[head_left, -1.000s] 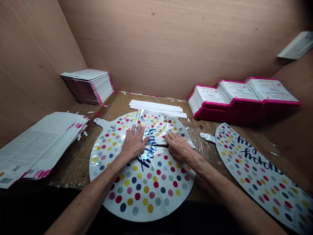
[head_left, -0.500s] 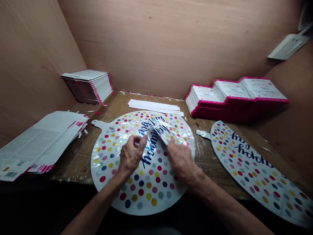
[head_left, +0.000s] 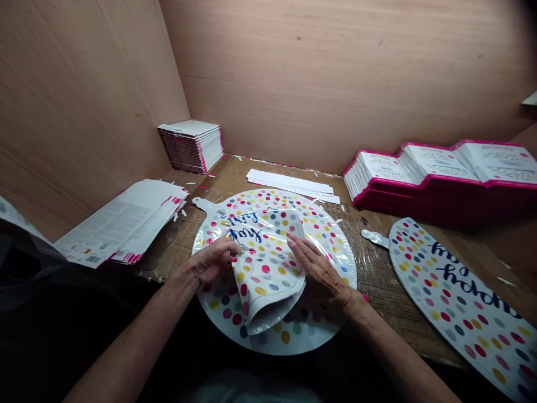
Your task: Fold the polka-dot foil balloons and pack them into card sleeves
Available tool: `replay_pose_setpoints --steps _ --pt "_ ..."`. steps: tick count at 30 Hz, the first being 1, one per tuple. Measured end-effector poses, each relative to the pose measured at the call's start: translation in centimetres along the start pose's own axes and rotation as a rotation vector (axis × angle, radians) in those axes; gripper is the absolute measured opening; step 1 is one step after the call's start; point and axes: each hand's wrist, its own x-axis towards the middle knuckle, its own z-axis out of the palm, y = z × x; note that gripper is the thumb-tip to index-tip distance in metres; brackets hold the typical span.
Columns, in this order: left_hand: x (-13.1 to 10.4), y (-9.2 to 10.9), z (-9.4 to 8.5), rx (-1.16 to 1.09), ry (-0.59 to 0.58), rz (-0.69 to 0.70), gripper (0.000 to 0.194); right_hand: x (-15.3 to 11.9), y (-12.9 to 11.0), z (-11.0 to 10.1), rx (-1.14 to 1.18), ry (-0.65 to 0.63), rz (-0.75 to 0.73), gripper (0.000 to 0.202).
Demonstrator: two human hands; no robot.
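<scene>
A partly folded foil balloon [head_left: 268, 268], white with coloured dots and dark blue lettering, lies between my hands, its near end curling open. Under it is a flat round foil balloon [head_left: 285, 338] with the same dots and a small tail at its upper left. My left hand [head_left: 216, 260] is closed on the folded balloon's left edge, thumb and fingers pinched. Along the right side, my right hand [head_left: 319, 268] lies with straight fingers against the foil, not wrapped round it. Another dotted foil balloon [head_left: 457, 302], folded in half, rests at the right.
Printed white cards [head_left: 121, 224] lie in a pile at the left. A stack of folded cards [head_left: 191, 145] stands in the back left corner. Pink-edged packets [head_left: 440, 173] are stacked at the back right. White paper strips [head_left: 293, 183] lie behind the balloons. Wooden panels [head_left: 314, 84] enclose the table.
The upper balloon has been folded in from its sides and now lies as a narrower piece. My right hand has let go of its pinch and flattened. The view has swung left.
</scene>
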Motion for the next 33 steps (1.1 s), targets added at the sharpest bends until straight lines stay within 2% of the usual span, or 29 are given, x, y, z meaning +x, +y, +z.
replay_pose_setpoints --steps 2,3,5,6,7,9,11,14,17,20,22,24,26,27,30,32,33 --pt "0.1 0.5 0.3 0.299 0.01 -0.01 0.021 0.4 0.3 0.5 -0.019 0.03 -0.03 0.078" --pt "0.0 0.6 0.4 0.49 0.088 0.035 0.024 0.5 0.2 0.7 -0.028 0.013 -0.047 0.071" --pt "-0.3 0.2 0.4 0.823 0.325 0.281 0.036 0.4 -0.2 0.9 -0.054 -0.045 -0.057 0.055" --pt "-0.5 -0.2 0.3 0.925 0.392 0.455 0.039 0.3 -0.4 1.0 -0.065 -0.072 -0.048 0.049" --pt "-0.7 -0.8 0.0 0.986 0.386 0.631 0.04 0.2 -0.6 1.1 -0.07 -0.094 -0.034 0.045" --pt "-0.8 -2.0 -0.9 1.051 0.194 0.877 0.04 0.3 -0.7 1.1 -0.061 -0.158 -0.02 0.046" --pt "-0.7 -2.9 -2.1 1.098 -0.02 0.94 0.041 1.0 -0.2 0.9 -0.002 -0.249 -0.026 0.049" --pt "-0.2 -3.1 -3.8 1.043 -0.132 0.838 0.043 3.2 1.7 0.5 0.221 -0.335 0.099 0.043" --pt "0.5 -2.7 -4.5 0.805 -0.116 0.676 0.047 6.5 4.2 0.8 0.382 -0.332 0.44 0.031" --pt "1.5 -2.6 -3.4 0.633 0.131 0.524 0.051 9.3 5.9 2.0 0.251 -0.312 0.727 0.041" --pt "2.1 -2.6 -2.1 0.606 0.318 0.471 0.05 10.5 6.4 2.8 0.095 -0.319 0.829 0.041" --pt "2.5 -2.7 -1.0 0.606 0.446 0.458 0.05 11.0 6.1 3.3 -0.036 -0.354 0.882 0.038" --pt "2.8 -2.7 -0.5 0.601 0.514 0.441 0.056 11.0 5.1 3.3 -0.158 -0.346 0.886 0.034" --pt "3.0 -2.7 -0.4 0.588 0.526 0.43 0.058 11.0 4.2 3.2 -0.221 -0.307 0.841 0.035" --pt "3.6 -3.0 -0.7 0.523 0.499 0.4 0.057 11.1 0.6 3.6 -0.303 -0.174 0.527 0.048" --pt "3.8 -3.3 -1.1 0.455 0.463 0.378 0.057 11.7 -1.8 4.6 -0.275 -0.225 0.349 0.046" --pt "3.7 -3.4 -1.3 0.421 0.439 0.357 0.056 12.1 -2.7 5.2 -0.269 -0.288 0.32 0.041"
